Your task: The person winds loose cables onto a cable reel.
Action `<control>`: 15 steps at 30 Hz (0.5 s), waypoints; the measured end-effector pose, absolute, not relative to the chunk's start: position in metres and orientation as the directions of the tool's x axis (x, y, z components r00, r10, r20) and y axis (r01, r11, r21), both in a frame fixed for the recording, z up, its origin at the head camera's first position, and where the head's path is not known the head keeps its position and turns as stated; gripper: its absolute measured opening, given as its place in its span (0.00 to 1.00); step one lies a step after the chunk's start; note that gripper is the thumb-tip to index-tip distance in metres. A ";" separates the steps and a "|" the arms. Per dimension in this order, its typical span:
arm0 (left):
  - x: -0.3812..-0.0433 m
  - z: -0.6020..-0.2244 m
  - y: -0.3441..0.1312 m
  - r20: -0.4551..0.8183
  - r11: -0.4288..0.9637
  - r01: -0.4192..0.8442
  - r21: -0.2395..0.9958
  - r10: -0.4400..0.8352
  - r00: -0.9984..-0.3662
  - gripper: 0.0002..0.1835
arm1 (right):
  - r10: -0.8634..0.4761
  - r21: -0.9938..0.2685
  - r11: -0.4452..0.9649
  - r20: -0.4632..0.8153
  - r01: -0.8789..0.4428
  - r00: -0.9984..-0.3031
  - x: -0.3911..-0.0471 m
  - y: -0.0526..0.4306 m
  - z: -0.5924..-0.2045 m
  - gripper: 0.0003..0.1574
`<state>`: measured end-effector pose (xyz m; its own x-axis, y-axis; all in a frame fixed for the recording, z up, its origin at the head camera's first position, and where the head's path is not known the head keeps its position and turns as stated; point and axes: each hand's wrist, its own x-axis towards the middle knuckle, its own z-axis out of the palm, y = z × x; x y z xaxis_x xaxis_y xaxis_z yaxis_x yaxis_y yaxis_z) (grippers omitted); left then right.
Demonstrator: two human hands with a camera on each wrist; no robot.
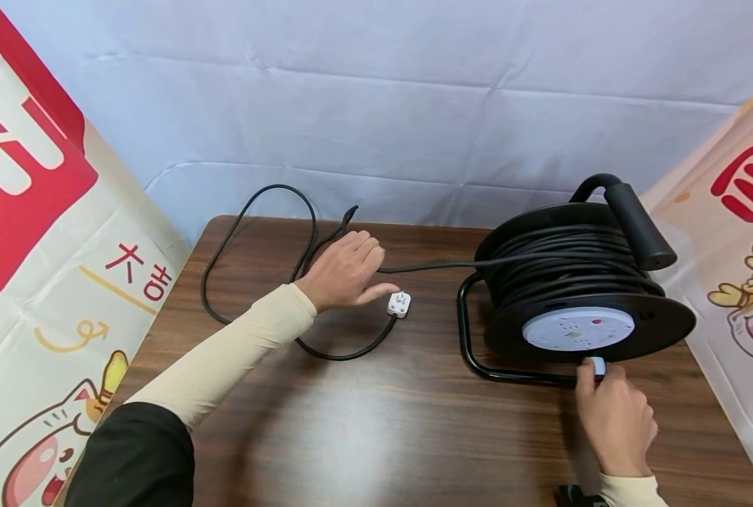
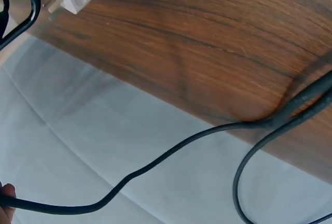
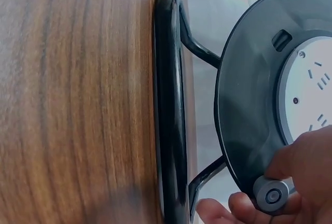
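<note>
On the right of the table stands a black cable reel wound with black cable. My right hand pinches the grey-white winding knob at the near edge of the reel's disc. My left hand is left of the reel, with the cable running to its fingers; in the left wrist view a fingertip curls against the cable. The thumb sticks out toward a white plug, which lies apart from it with the pins upward. Most of the left fingers' grip is hidden.
Loose cable loops spread on the table's left, partly past its back edge. The reel has a tubular stand, a carrying handle and a white socket panel. A pale cloth hangs behind the wooden table.
</note>
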<state>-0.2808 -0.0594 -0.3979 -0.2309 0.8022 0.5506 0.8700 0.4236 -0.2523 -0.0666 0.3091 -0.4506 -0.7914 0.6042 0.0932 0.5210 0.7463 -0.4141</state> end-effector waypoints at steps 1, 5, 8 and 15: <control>-0.282 -0.398 -0.061 0.554 0.425 0.871 -0.246 0.799 -0.234 0.28 | 0.604 -0.413 0.746 0.093 0.522 -0.791 -0.067 0.309 -0.451 0.32; -0.284 -0.397 -0.066 0.559 0.441 0.868 -0.230 0.789 -0.253 0.27 | 0.608 -0.412 0.738 0.065 0.534 -0.791 -0.067 0.311 -0.449 0.33; -0.284 -0.397 -0.068 0.565 0.447 0.863 -0.235 0.785 -0.253 0.27 | 0.610 -0.412 0.733 0.048 0.541 -0.791 -0.067 0.311 -0.449 0.34; -0.283 -0.397 -0.067 0.587 0.460 0.847 -0.266 0.774 -0.236 0.25 | 0.604 -0.409 0.747 0.086 0.525 -0.792 -0.066 0.307 -0.452 0.32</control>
